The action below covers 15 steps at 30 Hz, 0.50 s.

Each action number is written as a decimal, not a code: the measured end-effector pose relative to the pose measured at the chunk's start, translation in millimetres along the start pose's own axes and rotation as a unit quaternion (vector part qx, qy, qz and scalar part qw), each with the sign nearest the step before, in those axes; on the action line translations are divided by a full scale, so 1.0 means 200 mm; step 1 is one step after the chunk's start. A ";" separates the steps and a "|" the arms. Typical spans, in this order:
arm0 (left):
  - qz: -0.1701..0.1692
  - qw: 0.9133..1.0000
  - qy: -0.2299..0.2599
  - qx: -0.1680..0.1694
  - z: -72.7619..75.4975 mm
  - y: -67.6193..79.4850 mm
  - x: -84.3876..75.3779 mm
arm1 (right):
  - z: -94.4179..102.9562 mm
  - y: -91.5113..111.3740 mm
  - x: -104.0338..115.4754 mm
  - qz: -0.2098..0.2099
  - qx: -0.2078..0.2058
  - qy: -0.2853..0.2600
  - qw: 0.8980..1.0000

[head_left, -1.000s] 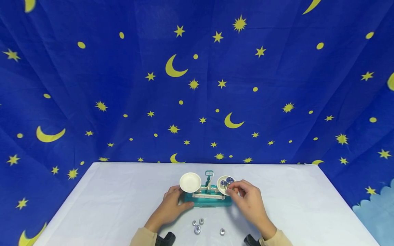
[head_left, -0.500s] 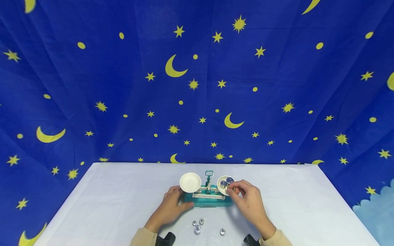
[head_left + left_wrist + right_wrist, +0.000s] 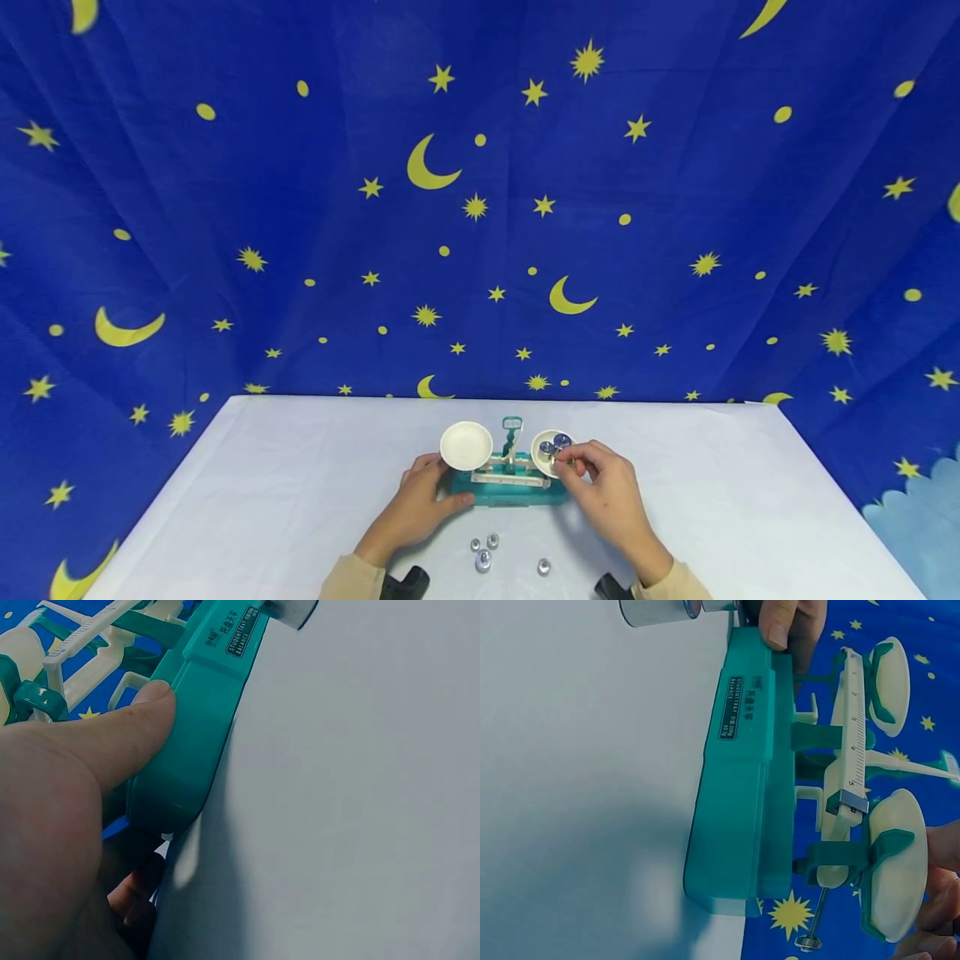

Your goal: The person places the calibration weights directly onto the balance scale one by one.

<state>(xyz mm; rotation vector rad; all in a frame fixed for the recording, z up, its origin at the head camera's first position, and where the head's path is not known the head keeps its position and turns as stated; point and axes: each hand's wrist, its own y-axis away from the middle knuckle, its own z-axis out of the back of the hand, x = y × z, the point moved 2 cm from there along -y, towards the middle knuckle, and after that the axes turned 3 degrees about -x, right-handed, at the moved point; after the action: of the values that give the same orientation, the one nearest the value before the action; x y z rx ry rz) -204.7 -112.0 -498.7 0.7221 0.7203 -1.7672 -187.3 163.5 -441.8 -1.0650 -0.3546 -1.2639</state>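
A teal tray balance [image 3: 511, 492] stands on the white table, with a white left pan [image 3: 466, 447] and a white right pan [image 3: 537, 463]. My left hand [image 3: 414, 505] grips the left end of its base; in the left wrist view the thumb [image 3: 142, 724] lies along the front. Two metal weights, one nearer [image 3: 547, 448] and one farther [image 3: 562, 441], sit in the right pan. Over that pan's near right side my right hand [image 3: 609, 498] brings thumb and forefinger together on what looks like a small weight, mostly hidden by the fingertips. The left pan holds nothing.
Several loose weights stand on the table in front of the balance, among them a larger one [image 3: 483, 561] and a lone one [image 3: 543, 567] to the right. A blue cloth [image 3: 480, 250] with yellow stars and moons hangs behind the table.
The head view has shifted very slightly. Both hands, the balance and the weights keep their places.
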 end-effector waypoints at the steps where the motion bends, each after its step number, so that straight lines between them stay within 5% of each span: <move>1: 0.000 1.000 0.001 0.001 0.00 0.00 0.00 | 0.00 0.00 0.00 -0.001 0.000 0.000 1.000; 15: 0.002 1.000 -0.001 0.006 0.00 0.00 -0.01 | 0.00 0.00 0.00 -0.001 0.001 0.000 1.000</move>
<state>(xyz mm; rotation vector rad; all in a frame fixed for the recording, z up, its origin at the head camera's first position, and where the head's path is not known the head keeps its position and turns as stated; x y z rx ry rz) -204.3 -111.3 -497.4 0.7296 0.7081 -1.7689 -187.5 163.3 -442.2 -1.0642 -0.3566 -1.2651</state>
